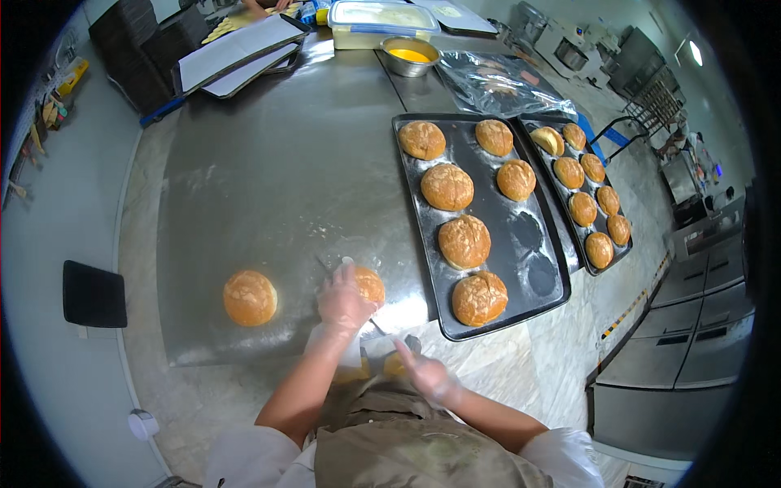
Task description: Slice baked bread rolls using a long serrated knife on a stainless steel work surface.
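In a clear plastic glove, my left hand (341, 305) grips the left side of a round golden bread bun (370, 285) near the steel table's front edge. Part of that bun is hidden behind the fingers. My right hand (430, 373), also gloved, hangs in front of my apron, off the table edge and apart from the bun. It is blurred, and whether it holds anything thin is unclear. Another round bun (250, 297) sits by itself to the left. A black baking tray (488, 244) on the right carries several floured buns, with bare round marks in its flour.
A second tray (552, 201) of smaller buns lies farther right. Toward the back are a steel bowl (410, 58) of yellow liquid, a lidded plastic tub (383, 27), clear plastic wrap (506, 82) and paper-lined trays (238, 55). Another person's hand (268, 7) shows at the far edge.
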A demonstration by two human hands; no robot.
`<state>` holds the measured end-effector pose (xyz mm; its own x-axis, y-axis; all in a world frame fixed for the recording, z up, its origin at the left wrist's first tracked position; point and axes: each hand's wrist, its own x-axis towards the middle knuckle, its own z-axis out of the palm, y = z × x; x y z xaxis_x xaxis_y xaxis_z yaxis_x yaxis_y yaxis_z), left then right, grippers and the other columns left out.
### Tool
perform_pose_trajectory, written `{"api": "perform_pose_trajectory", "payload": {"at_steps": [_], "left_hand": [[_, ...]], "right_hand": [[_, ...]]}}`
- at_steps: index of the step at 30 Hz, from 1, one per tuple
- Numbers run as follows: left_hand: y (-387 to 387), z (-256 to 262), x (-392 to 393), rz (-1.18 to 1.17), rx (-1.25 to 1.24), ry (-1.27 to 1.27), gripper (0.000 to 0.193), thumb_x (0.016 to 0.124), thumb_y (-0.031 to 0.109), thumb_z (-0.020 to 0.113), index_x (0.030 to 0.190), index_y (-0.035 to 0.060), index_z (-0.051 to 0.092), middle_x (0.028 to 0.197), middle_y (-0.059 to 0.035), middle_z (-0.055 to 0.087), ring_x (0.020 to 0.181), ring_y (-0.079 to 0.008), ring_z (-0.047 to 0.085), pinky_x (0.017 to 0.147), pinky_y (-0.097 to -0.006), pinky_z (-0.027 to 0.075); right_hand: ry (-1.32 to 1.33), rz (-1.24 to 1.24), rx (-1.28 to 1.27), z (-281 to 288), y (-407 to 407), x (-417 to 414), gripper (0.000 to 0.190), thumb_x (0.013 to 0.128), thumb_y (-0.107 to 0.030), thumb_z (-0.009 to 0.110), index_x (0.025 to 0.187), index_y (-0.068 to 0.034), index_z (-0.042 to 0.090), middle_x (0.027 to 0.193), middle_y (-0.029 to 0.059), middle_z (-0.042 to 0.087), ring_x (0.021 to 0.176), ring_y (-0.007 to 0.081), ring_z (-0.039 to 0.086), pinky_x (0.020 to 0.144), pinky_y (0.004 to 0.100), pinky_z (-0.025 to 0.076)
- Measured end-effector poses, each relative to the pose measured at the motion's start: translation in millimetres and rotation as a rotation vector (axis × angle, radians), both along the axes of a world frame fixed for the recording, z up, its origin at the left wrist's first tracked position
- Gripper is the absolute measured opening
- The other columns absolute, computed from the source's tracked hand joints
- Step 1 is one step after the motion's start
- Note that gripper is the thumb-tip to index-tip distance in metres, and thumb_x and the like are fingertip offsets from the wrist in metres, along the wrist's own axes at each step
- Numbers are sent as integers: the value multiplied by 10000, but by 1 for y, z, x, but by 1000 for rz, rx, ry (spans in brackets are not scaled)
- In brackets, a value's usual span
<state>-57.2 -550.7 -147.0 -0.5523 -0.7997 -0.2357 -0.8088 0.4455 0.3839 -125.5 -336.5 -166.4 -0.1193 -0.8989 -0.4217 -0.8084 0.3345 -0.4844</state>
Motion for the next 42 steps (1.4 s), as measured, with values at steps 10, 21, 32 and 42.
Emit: {"api": "perform_pose_trajectory", "payload": {"at_steps": [10, 21, 32, 42], "left_hand": [[-10, 9, 18, -85, 6, 42, 951, 605, 397, 777, 1341, 44, 290, 1255, -199, 461, 1134, -352, 471, 935, -396, 414], [5, 23, 56, 939, 1161, 696, 777, 830, 557, 510, 1385, 82, 247, 1396, -169, 306, 1301, -323, 276, 968, -571, 295], [79, 77, -226, 65, 1489, 697, 789, 819, 603, 483, 1390, 99, 278, 1387, -132, 357, 1279, -314, 317, 989, -521, 253], [77, 40, -238, 293, 1085, 1049, 585, 859, 381, 565, 1331, 81, 392, 1370, -77, 391, 1240, -210, 374, 1013, -386, 289]], "right_hand": [[-32, 7, -10, -17, 75, -8, 681, 802, -37, 430, 1417, -121, 151, 824, 195, 603, 743, 342, 604, 652, 404, 488], [-331, -528, 76, 26, 37, -21, 641, 848, -154, 538, 1409, -176, 228, 835, 254, 595, 718, 392, 584, 697, 419, 464], [-29, -1018, -207, 78, 131, -162, 566, 885, -159, 480, 1404, -199, 258, 659, 122, 585, 482, 204, 535, 460, 344, 431], [258, -1010, -226, 9, 154, -257, 647, 852, -81, 494, 1422, -200, 212, 928, 228, 630, 787, 360, 610, 717, 409, 455]]}}
